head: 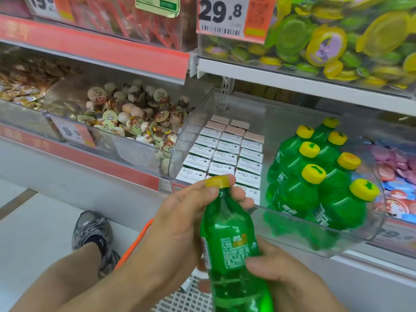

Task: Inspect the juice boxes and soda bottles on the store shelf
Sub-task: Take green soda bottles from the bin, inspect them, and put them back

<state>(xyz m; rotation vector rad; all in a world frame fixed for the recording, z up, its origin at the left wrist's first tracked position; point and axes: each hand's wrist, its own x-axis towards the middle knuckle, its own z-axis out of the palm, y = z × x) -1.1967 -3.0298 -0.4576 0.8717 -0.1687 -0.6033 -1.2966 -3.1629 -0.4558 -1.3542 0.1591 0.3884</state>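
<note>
**Soda bottle held up for checking at the shelf**

A store aisle with red-edged shelves and a clear plastic bin (292, 224) holding rows of white juice boxes (225, 154) beside green soda bottles with yellow caps (319, 183). In front of the bin, one green plastic soda bottle (231, 242) stands nearly upright, long axis running top to bottom, label toward the camera. The left hand (180, 221) curls round its neck, fingers over the yellow cap (218, 181); the right hand (283, 275) grips the lower body. The bin lies just beyond, likelier nearer the right hand for returning it
</note>
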